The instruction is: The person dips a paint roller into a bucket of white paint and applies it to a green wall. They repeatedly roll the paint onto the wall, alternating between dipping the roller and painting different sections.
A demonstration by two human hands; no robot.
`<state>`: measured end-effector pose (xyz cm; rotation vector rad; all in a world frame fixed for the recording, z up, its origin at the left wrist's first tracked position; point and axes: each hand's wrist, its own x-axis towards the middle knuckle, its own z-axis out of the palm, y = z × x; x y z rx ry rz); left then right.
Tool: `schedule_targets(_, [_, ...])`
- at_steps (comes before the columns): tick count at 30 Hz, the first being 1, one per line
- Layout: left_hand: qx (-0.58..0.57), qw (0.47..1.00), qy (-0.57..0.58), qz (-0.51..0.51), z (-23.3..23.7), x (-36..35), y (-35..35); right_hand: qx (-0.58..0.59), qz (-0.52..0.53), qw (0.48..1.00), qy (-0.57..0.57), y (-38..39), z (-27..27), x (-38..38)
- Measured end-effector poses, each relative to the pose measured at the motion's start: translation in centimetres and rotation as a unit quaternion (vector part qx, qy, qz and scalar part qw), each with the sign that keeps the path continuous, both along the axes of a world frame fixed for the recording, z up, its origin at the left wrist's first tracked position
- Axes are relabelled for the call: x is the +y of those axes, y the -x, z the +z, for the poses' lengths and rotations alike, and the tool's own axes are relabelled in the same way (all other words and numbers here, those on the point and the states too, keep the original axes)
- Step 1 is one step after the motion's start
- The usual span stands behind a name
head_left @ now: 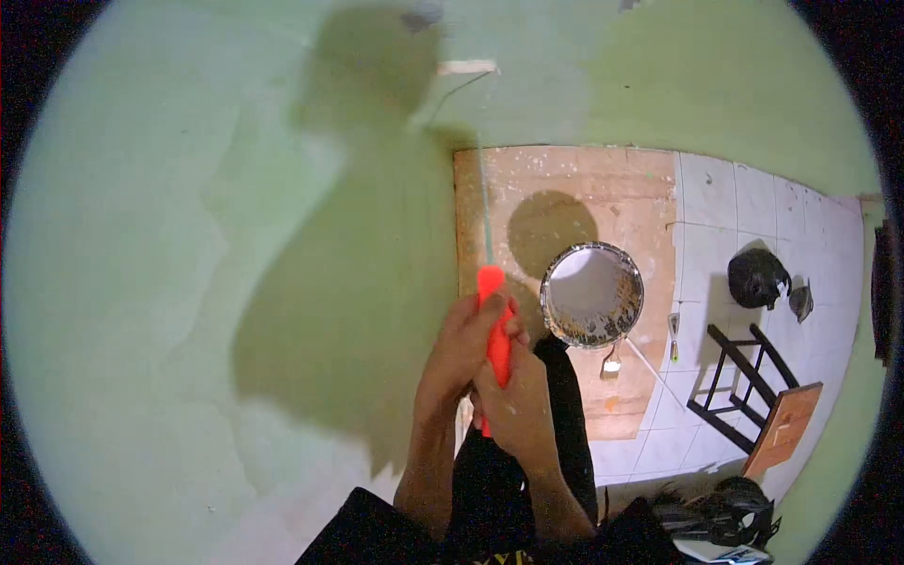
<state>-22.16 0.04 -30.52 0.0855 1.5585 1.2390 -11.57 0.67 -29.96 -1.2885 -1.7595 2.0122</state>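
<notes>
Both hands are wrapped round an orange handle (499,353) held in front of the body. My left hand (461,344) grips its upper part, just below the rounded orange tip. Lower down, my right hand (513,400) is closed round the same handle. A thin pale pole (486,202) runs up from the handle's tip towards a white roller (468,67) at the green wall (311,235). Just right of the hands stands a round bucket (593,294) with a paint-stained inside and whitish paint in it.
Wooden board (626,226) lies under the bucket on white floor tiles (720,193). A paintbrush (611,365) is beside the bucket, with a scraper (673,337) farther right. A black bag (756,279) and a tipped black-legged stool (782,428) are at the right.
</notes>
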Motion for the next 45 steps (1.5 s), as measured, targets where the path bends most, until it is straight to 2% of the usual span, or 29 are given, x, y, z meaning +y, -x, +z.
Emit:
schedule_targets(1, [-0.024,1.0,-0.019,0.007,0.2,-0.4,-0.3,0.015,-0.051,0.992,0.116,0.5,2.1,0.4])
schedule_targets(2, [-0.027,0.999,-0.024,0.016,-0.3,-0.6,0.3,0.012,-0.043,0.993,0.111,1.2,1.7,0.3])
schedule_targets(4, [-0.012,0.998,0.046,-0.047,-2.8,-0.3,2.5,0.077,-0.123,0.985,0.088,3.2,-1.5,0.2])
schedule_targets(5, [-0.015,0.998,0.044,-0.042,-4.4,-0.3,3.5,0.027,-0.064,0.997,0.027,3.8,-5.0,0.1])
schedule_targets(7, [-0.038,0.998,0.039,-0.024,-6.9,-0.5,5.2,-0.004,-0.014,1.0,0.015,5.0,-6.0,0.5])
schedule_targets(8, [-0.038,0.998,0.035,-0.021,-5.6,-1.0,5.1,-0.036,0.031,0.999,0.002,5.4,-6.2,0.5])
schedule_targets(10, [-0.045,0.999,-0.03,0.003,-1.2,-1.9,4.1,0.007,-0.025,0.999,-0.036,4.4,-0.1,-0.9])
schedule_targets(12, [-0.039,0.998,-0.045,-0.005,1.2,-3.3,2.2,0.019,-0.055,0.992,0.11,3.0,4.9,-2.0])
schedule_targets(14, [-0.021,0.997,-0.072,-0.012,0.7,-3.6,2.4,0.001,-0.041,0.993,0.113,3.0,3.1,-2.7])
schedule_targets(16, [0.005,0.998,-0.023,-0.05,-3.6,-3.9,3.6,0.054,-0.076,0.995,0.028,3.9,-0.7,-2.9])
schedule_targets(17, [0.003,0.998,-0.021,-0.052,-4.3,-3.7,4.0,-0.008,-0.007,1.0,0.004,4.1,-3.3,-2.6])
schedule_targets(18, [0.002,0.999,-0.017,-0.045,-4.9,-3.5,4.5,-0.009,-0.007,1.0,0.006,4.5,-3.9,-2.8])
schedule_targets(20, [0.002,0.999,-0.014,-0.033,-4.8,-4.2,4.4,0.058,-0.052,0.99,0.119,5.2,-4.6,-3.3])
schedule_targets(21, [-0.019,1.0,-0.014,-0.008,-3.6,-4.8,3.8,0.059,-0.05,0.997,0.023,4.7,-4.2,-4.1])
schedule_targets(22, [-0.042,0.999,-0.01,0.017,-3.0,-5.2,3.3,0.055,-0.048,0.997,0.024,4.1,-3.7,-4.7])
schedule_targets(24, [-0.054,0.998,-0.007,0.019,-3.0,-6.3,2.3,0.062,-0.038,0.989,0.128,3.0,-2.0,-5.8])
schedule_targets(25, [-0.057,0.998,-0.015,0.02,-3.1,-6.6,2.1,0.048,-0.037,0.993,0.099,2.9,-3.4,-6.2])
schedule_targets(28, [-0.034,0.999,-0.005,0.02,-8.7,-6.3,3.4,-0.038,0.033,0.996,0.067,4.0,-7.8,-4.9])
schedule_targets(30, [0.012,1.0,0.02,0.019,-12.0,-5.0,5.8,0.047,-0.068,0.996,-0.019,6.8,-12.9,-4.5])
schedule_targets(32, [-0.013,0.999,0.008,0.04,-13.9,-3.1,8.9,0.099,-0.075,0.991,0.042,10.2,-13.4,-1.8])
schedule_targets(34, [0.009,0.999,-0.024,0.029,-16.3,-1.3,12.5,0.106,-0.073,0.987,0.096,14.8,-19.4,0.8])
schedule_targets(36, [-0.08,0.996,-0.036,-0.015,-20.8,-0.3,16.8,0.095,-0.078,0.985,0.124,18.1,-20.4,2.5])
schedule_targets(37, [-0.081,0.996,-0.032,-0.016,-21.7,-1.0,17.3,0.095,-0.08,0.984,0.127,18.8,-21.3,2.0])
schedule_targets(39, [-0.04,0.999,0.02,-0.02,-21.8,-0.9,17.8,0.06,-0.075,0.989,0.108,19.6,-21.7,1.6])
schedule_targets(40, [-0.031,0.999,-0.006,-0.007,-22.2,-1.7,16.9,0.021,-0.066,0.996,0.049,18.5,-22.0,1.0])
schedule_targets(41, [-0.02,0.999,-0.034,0.006,-20.3,-2.6,14.9,-0.017,-0.055,0.998,-0.013,16.7,-19.6,0.0])
schedule_targets(42, [0.002,0.999,-0.014,0.039,-17.6,-3.2,12.8,-0.012,-0.068,0.997,-0.032,14.8,-17.4,-1.8])
schedule_targets(43, [-0.012,0.999,0.044,0.017,-16.6,-4.0,12.4,-0.01,-0.079,0.996,-0.05,13.8,-15.8,-3.0])
schedule_targets(45, [-0.021,0.999,0.031,0.015,-15.8,-3.5,13.9,-0.006,-0.067,0.998,-0.017,15.4,-13.5,-1.8])
